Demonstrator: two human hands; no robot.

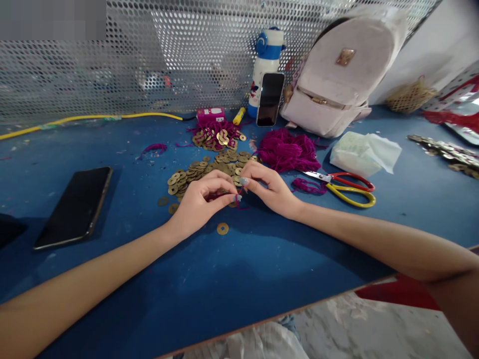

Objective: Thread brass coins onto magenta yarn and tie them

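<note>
My left hand [207,197] is closed in a pinch on a thin purple string [237,202], with the thumb against the fingers. Close beside it, my right hand [267,189] pinches at the same string, thumb and forefinger together. Both are just in front of a heap of brass coins with holes [192,172]. A single loose coin [222,229] lies on the table nearer to me. Behind the heap are coins tied with purple string [217,137]. A bundle of purple string [288,149] lies beyond my right hand. Whether a coin is between my fingers is hidden.
Scissors [337,187] with red and yellow handles lie right of my hands. A phone [75,207] lies flat at left; another phone [270,99] leans against a bottle [267,60]. A backpack [344,70] stands behind, near a crumpled white packet [362,152].
</note>
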